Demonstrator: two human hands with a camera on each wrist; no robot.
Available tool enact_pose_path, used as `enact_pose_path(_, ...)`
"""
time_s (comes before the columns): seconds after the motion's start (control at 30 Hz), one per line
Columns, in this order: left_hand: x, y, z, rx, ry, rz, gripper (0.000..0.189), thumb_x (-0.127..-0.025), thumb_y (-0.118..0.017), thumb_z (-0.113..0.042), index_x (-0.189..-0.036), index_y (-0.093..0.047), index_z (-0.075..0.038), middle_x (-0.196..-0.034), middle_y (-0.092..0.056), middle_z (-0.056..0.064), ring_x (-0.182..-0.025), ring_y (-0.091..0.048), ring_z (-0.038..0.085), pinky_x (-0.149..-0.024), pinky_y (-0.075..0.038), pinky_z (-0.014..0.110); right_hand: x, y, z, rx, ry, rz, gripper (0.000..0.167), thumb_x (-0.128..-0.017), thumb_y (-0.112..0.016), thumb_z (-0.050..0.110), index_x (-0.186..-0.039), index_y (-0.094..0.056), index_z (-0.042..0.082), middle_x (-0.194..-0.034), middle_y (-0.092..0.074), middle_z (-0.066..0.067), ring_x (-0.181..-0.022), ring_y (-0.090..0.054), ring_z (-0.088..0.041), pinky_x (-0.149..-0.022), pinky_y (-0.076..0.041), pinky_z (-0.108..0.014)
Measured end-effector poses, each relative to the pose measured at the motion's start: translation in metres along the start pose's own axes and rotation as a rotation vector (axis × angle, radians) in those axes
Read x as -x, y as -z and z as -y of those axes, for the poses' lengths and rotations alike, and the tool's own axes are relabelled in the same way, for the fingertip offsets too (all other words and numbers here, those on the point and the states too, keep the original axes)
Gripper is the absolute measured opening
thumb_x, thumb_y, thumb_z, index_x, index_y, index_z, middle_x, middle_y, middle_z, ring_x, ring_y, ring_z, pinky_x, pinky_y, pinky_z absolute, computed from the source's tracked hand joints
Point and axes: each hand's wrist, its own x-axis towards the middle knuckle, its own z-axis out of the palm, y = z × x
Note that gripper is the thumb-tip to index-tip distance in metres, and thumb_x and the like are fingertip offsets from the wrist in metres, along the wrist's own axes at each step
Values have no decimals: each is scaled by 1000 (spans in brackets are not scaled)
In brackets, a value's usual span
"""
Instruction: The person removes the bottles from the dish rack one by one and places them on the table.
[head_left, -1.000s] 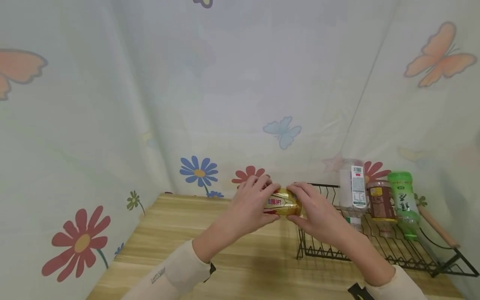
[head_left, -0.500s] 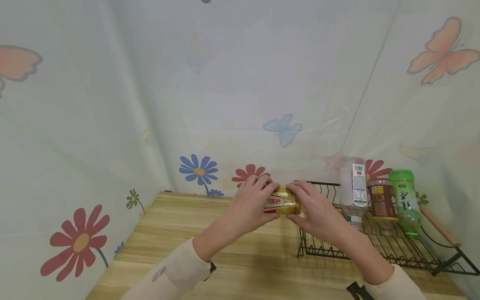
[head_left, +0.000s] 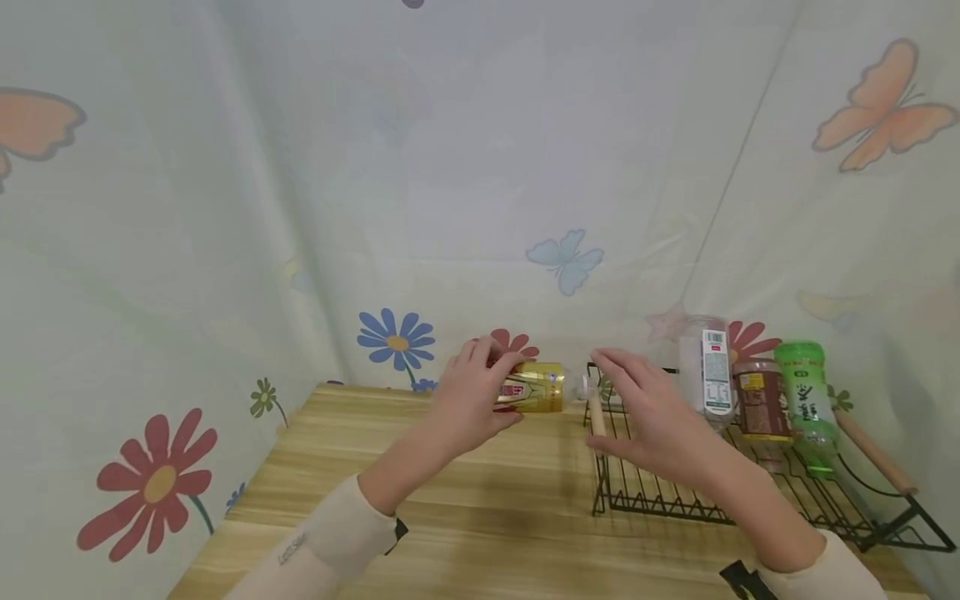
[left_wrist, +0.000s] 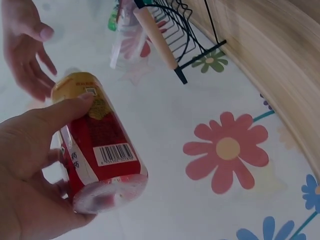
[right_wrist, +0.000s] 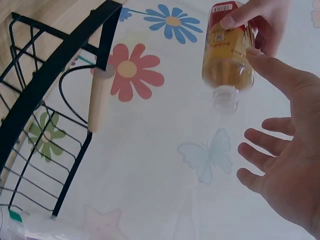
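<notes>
My left hand (head_left: 468, 404) grips a small clear plastic bottle (head_left: 542, 388) with a gold and red label, thumb on one side and fingers round the other. The bottle lies level in the air, its clear neck (right_wrist: 226, 99) pointing right; no cap shows on it. Barcode and clear base (left_wrist: 110, 192) face the left wrist camera. Off the neck end, my right hand (head_left: 667, 417) is held with thumb and fingers spread and nothing between them. In the head view a gap separates it from the bottle.
Below the right hand stands a black wire rack (head_left: 660, 509) with wooden handles (head_left: 873, 452). In it are a clear bottle with a white label (head_left: 717, 375), a brown-labelled bottle (head_left: 763, 404) and a green bottle (head_left: 806, 392). A wood-grain table (head_left: 360, 433) meets a flower-patterned curtain (head_left: 450, 208).
Both hands held the bottle earlier. The right hand has let go and moved slightly right; the left hand has drawn the bottle left, uncovering its neck and a rack handle.
</notes>
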Motion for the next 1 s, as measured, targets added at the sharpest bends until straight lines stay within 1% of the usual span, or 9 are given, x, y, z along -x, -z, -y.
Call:
enact_pose_path(0.1, 2, 2, 8, 22, -30, -6, 72, -80, -94, -45, -140, -60, -23, -124, -52, 2, -121, -50, 26, -99, -51, 47, 5, 7, -5, 1, -16, 9, 113, -80, -94, 42, -167, -30, 8, -165, -36, -15, -148, -37, -43, -116, -37, -67)
enact_pose_path(0.23, 5, 3, 18, 89, -76, -35, 73, -80, -94, -45, -141, -61, -24, -125, -52, 1, -116, -50, 23, -96, -52, 42, 11, 13, -12, -15, -43, 10, 113, -81, -94, 42, -167, -29, 10, -166, -35, -15, -149, -37, -43, -115, -37, -68)
enact_pose_path(0.3, 6, 3, 24, 106, -88, -51, 74, -79, -94, -46, -141, -61, -24, -126, -52, 0, -115, -50, 22, -96, -52, 40, 14, 14, -16, -23, -45, -2, 113, -81, -94, 43, -167, -29, 10, -165, -36, -15, -148, -38, -43, -115, -38, -68)
enact_pose_path(0.4, 7, 5, 31, 111, -87, -71, 76, -79, -94, -46, -142, -61, -22, -130, -53, 0, -117, -50, 23, -99, -52, 43, 19, 17, -23, -27, -53, -15, 113, -80, -95, 41, -167, -30, 10, -164, -38, -16, -147, -39, -43, -113, -40, -67)
enact_pose_path(0.53, 13, 7, 45, 142, -38, -110, 77, -78, -96, -41, -145, -61, -22, -135, -54, 0, -124, -49, 26, -105, -44, 53, 26, 21, -31, -18, -62, -35, 112, -79, -96, 38, -167, -30, 9, -162, -39, -18, -145, -40, -43, -109, -43, -68)
enact_pose_path(0.7, 20, 7, 73, 254, 40, -199, 75, -78, -97, -32, -143, -62, -23, -138, -57, 1, -126, -52, 29, -104, -39, 59, 33, 30, -43, 3, -86, -91, 112, -79, -96, 38, -166, -32, 10, -160, -41, -21, -144, -41, -47, -103, -45, -72)
enact_pose_path(0.83, 25, 2, 99, 343, 94, -285, 75, -77, -98, -26, -142, -62, -18, -136, -58, 5, -124, -55, 30, -106, -45, 57, 40, 37, -56, -12, -115, -150, 115, -77, -97, 35, -167, -30, 13, -159, -41, -25, -142, -41, -50, -98, -45, -75)
enact_pose_path(0.93, 31, 0, 117, 420, 152, -327, 75, -79, -97, -22, -144, -60, -17, -136, -56, 7, -123, -57, 29, -102, -53, 55, 43, 38, -67, -38, -146, -168, 116, -77, -97, 33, -168, -28, 13, -160, -38, -29, -140, -41, -55, -95, -44, -79)
enact_pose_path(1.0, 37, -3, 128, 470, 188, -346, 74, -81, -96, -22, -145, -59, -18, -136, -55, 7, -123, -57, 29, -101, -54, 55, 44, 37, -74, -58, -185, -168, 116, -78, -96, 35, -168, -26, 13, -162, -35, -31, -139, -41, -58, -94, -42, -81)
